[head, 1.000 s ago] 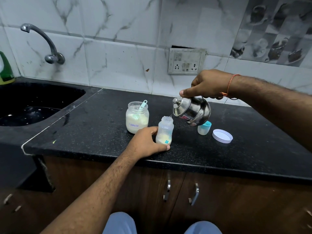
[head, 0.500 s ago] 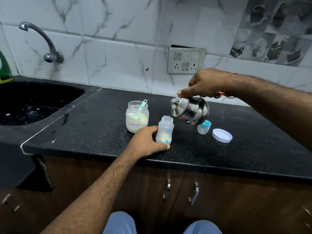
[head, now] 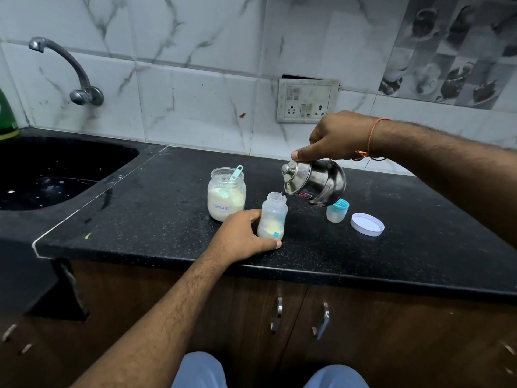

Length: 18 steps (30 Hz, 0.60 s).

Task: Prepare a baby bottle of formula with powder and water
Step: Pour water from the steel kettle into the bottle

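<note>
Surroundings: a black speckled table [head: 156,219] runs under a marble-tiled wall; a dark sink [head: 56,169] lies to the left with a tap [head: 75,77] above it, and a socket plate [head: 306,100] sits on the wall behind the right hand.
Jar: a glass jar labelled "Formula" [head: 226,194] stands open just left of the bottle, half full of pale powder, with a teal scoop [head: 234,175] leaning inside.
Loose parts: a teal-ringed bottle cap [head: 337,210] stands partly behind the kettle; a white lid [head: 367,224] lies flat to its right, apart from it.
In the way: the kettle body hides the cap's upper left edge; the left hand covers the bottle's lower left side.
Change: the kettle sits slightly more tipped than a second ago; bottle, jar, cap and lid are unmoved.
Bottle: the baby bottle [head: 272,217] stands upright on the table, open-mouthed, with yellowish powder at the bottom.
Left hand [head: 242,235]: fingers and thumb wrap the bottle's base, grasping it.
Right hand [head: 335,137]: fingers clenched round the handle of the steel kettle [head: 314,182], thumb along the top; the spout touches the bottle's rim.
</note>
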Motion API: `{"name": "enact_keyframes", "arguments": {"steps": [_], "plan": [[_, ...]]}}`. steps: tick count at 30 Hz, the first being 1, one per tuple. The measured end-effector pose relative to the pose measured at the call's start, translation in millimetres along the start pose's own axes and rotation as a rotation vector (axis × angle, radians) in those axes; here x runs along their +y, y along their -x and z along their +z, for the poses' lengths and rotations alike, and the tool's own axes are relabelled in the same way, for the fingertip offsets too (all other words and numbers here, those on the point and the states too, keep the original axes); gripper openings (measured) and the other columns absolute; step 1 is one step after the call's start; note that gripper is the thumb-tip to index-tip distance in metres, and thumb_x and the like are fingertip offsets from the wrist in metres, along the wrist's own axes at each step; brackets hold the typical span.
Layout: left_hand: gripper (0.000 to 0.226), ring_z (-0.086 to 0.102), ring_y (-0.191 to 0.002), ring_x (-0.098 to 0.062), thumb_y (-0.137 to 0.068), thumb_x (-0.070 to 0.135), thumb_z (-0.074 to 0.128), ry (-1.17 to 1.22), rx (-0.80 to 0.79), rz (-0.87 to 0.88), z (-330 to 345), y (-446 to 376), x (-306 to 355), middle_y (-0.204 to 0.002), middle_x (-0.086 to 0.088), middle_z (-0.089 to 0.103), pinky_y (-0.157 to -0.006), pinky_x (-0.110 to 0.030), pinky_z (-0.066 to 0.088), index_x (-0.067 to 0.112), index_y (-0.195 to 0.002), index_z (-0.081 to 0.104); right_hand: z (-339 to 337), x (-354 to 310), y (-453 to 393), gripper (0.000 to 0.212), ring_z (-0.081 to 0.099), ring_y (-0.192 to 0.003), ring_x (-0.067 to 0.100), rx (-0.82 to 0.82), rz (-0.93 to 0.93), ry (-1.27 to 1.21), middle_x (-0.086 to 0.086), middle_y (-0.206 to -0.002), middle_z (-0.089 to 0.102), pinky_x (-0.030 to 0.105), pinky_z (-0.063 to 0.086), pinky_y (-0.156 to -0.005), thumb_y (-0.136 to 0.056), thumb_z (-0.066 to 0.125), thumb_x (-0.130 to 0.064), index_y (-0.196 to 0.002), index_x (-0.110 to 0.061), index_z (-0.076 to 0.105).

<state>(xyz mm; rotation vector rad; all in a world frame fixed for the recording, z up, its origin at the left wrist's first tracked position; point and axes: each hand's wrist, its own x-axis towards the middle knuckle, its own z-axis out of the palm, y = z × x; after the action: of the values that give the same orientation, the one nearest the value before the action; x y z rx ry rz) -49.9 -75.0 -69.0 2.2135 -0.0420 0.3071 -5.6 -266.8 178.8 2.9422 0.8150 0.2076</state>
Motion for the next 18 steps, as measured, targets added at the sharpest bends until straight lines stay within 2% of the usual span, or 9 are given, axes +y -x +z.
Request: {"name": "enact_keyframes", "arguments": {"steps": [5, 15, 18], "plan": [[0.054, 0.071, -0.091, 0.002, -0.074, 0.042, 0.101, 0.000, 0.001, -0.004, -0.3, 1.4, 2.2, -0.103, 0.019, 0.080, -0.083, -0.026, 0.055, 0.032, -0.122, 0.078, -0.1, -1.4, -2.3, 0.058, 0.051, -0.054, 0.017, 0.008, -0.015, 0.033, 0.003, -0.059, 0.057, 0.027, 0.039, -0.056, -0.094, 0.060, -0.069, -0.081, -0.015, 0.074], [0.055, 0.073, -0.096, 0.000, -0.074, 0.041, 0.101, -0.002, -0.005, -0.004, -1.6, 2.4, 4.7, -0.105, 0.018, 0.080, -0.090, -0.030, 0.059, 0.031, -0.123, 0.078, 1.0, -3.9, -8.6, 0.055, 0.051, -0.062, 0.016, 0.012, -0.045, 0.075, 0.002, -0.064, 0.059, 0.028, 0.038, -0.059, -0.094, 0.059, -0.070, -0.073, -0.021, 0.069], [0.055, 0.074, -0.098, -0.001, -0.073, 0.043, 0.100, -0.001, 0.001, 0.001, -1.1, 2.0, 2.9, -0.105, 0.019, 0.081, -0.094, -0.035, 0.062, 0.033, -0.123, 0.078, 1.4, -4.3, -9.1, 0.055, 0.050, -0.063, 0.015, 0.014, -0.057, 0.098, 0.001, -0.065, 0.058, 0.027, 0.035, -0.058, -0.094, 0.059, -0.071, -0.070, -0.022, 0.067]]}}
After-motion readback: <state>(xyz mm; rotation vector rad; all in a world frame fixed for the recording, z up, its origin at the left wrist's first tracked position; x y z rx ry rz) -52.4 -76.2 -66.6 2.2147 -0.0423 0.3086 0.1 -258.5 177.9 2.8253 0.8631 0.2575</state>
